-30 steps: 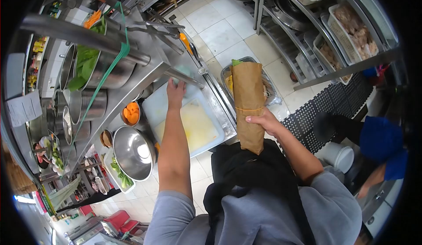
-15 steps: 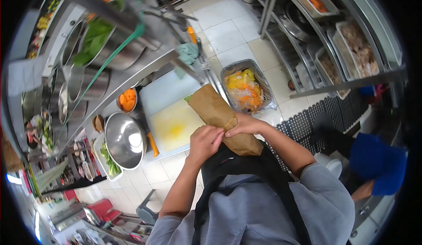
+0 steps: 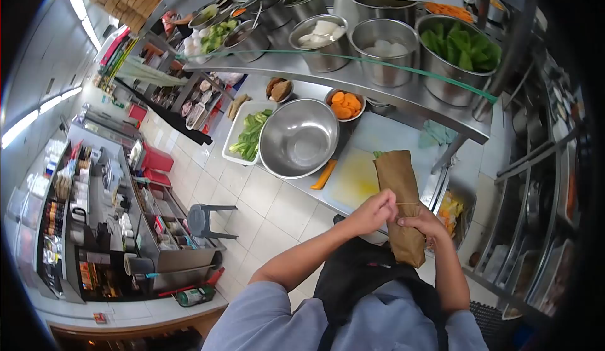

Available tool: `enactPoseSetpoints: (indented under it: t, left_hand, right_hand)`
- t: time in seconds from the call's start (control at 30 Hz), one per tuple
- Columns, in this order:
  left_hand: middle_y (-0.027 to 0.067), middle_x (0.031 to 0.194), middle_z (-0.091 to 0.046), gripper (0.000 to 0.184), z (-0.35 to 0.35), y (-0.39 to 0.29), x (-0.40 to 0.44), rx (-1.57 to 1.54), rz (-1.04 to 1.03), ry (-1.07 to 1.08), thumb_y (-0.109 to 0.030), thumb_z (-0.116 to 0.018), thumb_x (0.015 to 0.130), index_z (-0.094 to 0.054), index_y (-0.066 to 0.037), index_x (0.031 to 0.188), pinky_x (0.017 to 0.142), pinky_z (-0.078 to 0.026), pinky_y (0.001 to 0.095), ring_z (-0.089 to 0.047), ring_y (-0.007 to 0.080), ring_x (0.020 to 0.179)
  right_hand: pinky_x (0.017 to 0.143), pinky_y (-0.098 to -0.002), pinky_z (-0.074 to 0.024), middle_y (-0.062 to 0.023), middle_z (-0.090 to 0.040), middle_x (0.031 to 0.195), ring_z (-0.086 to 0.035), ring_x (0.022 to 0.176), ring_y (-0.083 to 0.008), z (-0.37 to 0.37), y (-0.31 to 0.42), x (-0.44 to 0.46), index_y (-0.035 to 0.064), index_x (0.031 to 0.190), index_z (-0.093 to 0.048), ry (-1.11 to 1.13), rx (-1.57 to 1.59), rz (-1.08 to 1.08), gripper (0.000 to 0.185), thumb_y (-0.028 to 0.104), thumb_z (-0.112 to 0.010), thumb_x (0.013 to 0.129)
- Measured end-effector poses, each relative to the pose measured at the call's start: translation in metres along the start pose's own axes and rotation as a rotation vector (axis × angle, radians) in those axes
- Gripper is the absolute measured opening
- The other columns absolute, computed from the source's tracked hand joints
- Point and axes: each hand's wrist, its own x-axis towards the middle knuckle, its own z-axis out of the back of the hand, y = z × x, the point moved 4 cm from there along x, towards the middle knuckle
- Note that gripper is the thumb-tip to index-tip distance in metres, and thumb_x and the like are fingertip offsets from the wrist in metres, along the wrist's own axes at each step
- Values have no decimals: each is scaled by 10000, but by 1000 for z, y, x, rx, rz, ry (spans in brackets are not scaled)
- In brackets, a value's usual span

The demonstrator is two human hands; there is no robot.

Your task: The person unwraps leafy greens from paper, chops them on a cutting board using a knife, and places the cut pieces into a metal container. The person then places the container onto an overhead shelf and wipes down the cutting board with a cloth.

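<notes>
A brown paper bundle [image 3: 401, 174] stands over the cutting board's near end, with a little green showing at its far tip. My right hand [image 3: 425, 222] is wrapped around its lower half from the right. My left hand [image 3: 376, 212], fingers pinched together, pulls a thin rubber band [image 3: 408, 204] out to the left of the paper. The band still crosses the front of the bundle. Under the bundle's far part lies the pale cutting board [image 3: 372, 138], stained yellow. A knife with an orange handle [image 3: 324, 175] rests at the board's left edge.
Left of the board sit a steel bowl [image 3: 299, 138], a white tray [image 3: 233, 144] of cut greens and a bowl of carrot slices [image 3: 346, 105]. A steel shelf [image 3: 340, 74] with several pots overhangs the counter. A waste bin [image 3: 467, 212] stands right; a stool [image 3: 205, 220] stands left.
The view has swung left, bringing the shelf pots and the stool into sight. My left hand has drawn the rubber band away from the paper, while my right hand keeps its hold.
</notes>
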Motion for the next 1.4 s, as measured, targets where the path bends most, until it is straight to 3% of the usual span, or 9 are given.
enactPoseSetpoints:
  t: [0.03,0.33,0.4,0.53,0.77,1.07,1.17,1.27,1.4]
  left_hand:
    - [4,808,-511,81,3,0,-3,-532,299,52,-105,-513,1061,-515,-70,988,686,-469,288,-523,148,682]
    - [-29,824,-514,40,113,26,64,172,203,35,-153,-559,1063,-558,-114,1072,694,-445,258,-504,64,779]
    - [-28,898,-593,105,103,81,55,-599,584,-207,-187,-574,1055,-590,-138,1146,737,-487,294,-582,102,849]
    - [-35,992,-642,300,58,127,22,-924,634,-358,-417,-503,1082,-621,-189,1238,523,-316,246,-570,66,805]
    - [-63,1180,-674,316,37,110,3,-993,399,-735,-385,-641,1018,-642,-182,1260,761,-410,285,-589,108,1043]
    - [-8,1178,-647,409,3,107,29,-759,585,-477,-342,-755,980,-593,-119,1281,832,-480,321,-590,125,1073]
    - [80,1345,-607,592,6,135,32,-554,587,-456,-265,-800,940,-526,-33,1411,1000,-490,364,-582,207,1241]
    - [146,1417,-581,686,1,104,41,138,414,-282,-192,-770,950,-438,36,1505,1107,-452,381,-565,265,1320]
    - [167,1420,-593,735,5,120,35,25,481,-170,-123,-740,950,-371,63,1558,1106,-452,369,-587,270,1290]
  right_hand:
    - [1093,-360,-471,-112,-661,1339,-625,1241,-214,1,0,2,-12,1514,-446,7,-15,-3,883,92,-886,756]
    - [1189,-371,-369,-116,-541,1514,-494,1396,-218,2,4,-16,5,1579,-368,556,-327,-62,1136,243,-989,658]
    - [1192,-372,-365,-124,-522,1532,-485,1406,-224,-1,4,-9,15,1602,-338,585,-324,-56,1179,231,-991,645]
    - [1183,-422,-393,-150,-467,1569,-488,1417,-260,-10,10,8,47,1658,-208,282,233,137,1196,183,-914,701]
    - [1029,-458,-559,-138,-614,1385,-663,1195,-277,13,-51,74,52,1572,-367,261,660,55,911,213,-826,801]
    - [1045,-379,-516,-156,-624,1377,-642,1204,-229,8,-33,109,25,1523,-448,-136,299,35,859,669,-615,980]
    - [1091,-369,-467,-179,-596,1416,-593,1270,-228,-6,16,83,14,1526,-442,-214,-221,139,898,713,-575,978]
    - [1112,-385,-450,-219,-498,1512,-542,1347,-281,6,-18,100,-16,1566,-371,-322,-33,125,935,685,-586,986]
    - [1159,-409,-406,-239,-450,1545,-486,1409,-297,14,-25,109,-12,1615,-268,-344,49,174,978,643,-629,985]
